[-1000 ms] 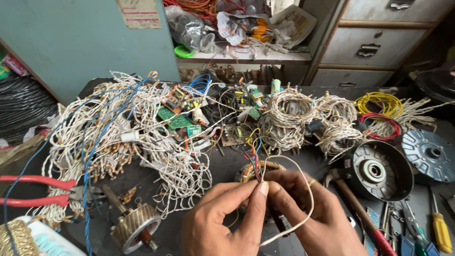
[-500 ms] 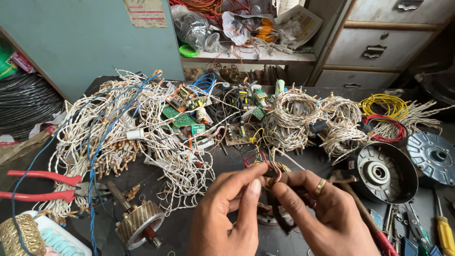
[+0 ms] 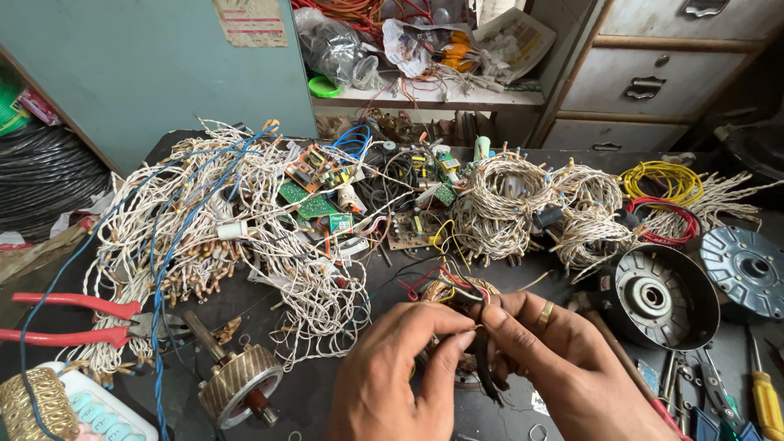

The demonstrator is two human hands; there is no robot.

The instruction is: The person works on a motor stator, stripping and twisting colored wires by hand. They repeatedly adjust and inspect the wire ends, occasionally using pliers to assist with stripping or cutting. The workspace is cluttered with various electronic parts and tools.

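While both hands meet low at centre frame, the left hand (image 3: 400,367) and the right hand (image 3: 555,367) pinch the same bundle of thin wires (image 3: 445,286) between thumb and fingertips. Fingers on both are curled nearly closed around the strands. Red, black, yellow and white leads fan upward out of the pinch. Gold ring (image 3: 545,314) on a right-hand finger.

Landmark: small motor stator (image 3: 457,298), copper-wound, sitting on the dark counter (image 3: 327,384) directly behind the fingertips. The wire bundle comes out of it; the hands hide most of its lower half.

Relative to the stator:
- Right, near: dark round motor housing (image 3: 657,298) with a bearing hub in the middle. Further right, a ribbed grey end cover (image 3: 747,269).
- Up and right: coils of pale twisted wire (image 3: 502,204), then yellow wire loop (image 3: 661,180) and red wire loop (image 3: 665,220), touching each other.
- Straight up: small green circuit boards (image 3: 314,204) mixed into loose leads.
- Left: big tangle of white wire (image 3: 204,220) with blue strands through it.
- Far left: red-handled pliers (image 3: 77,318), handles apart, lying flat.
- Lower left: rotor (image 3: 237,384) on its shaft, lying tilted.
- Lower right, at the frame edge: yellow-handled screwdriver (image 3: 766,404).

Can't tell whether the wires are being twisted or just held.
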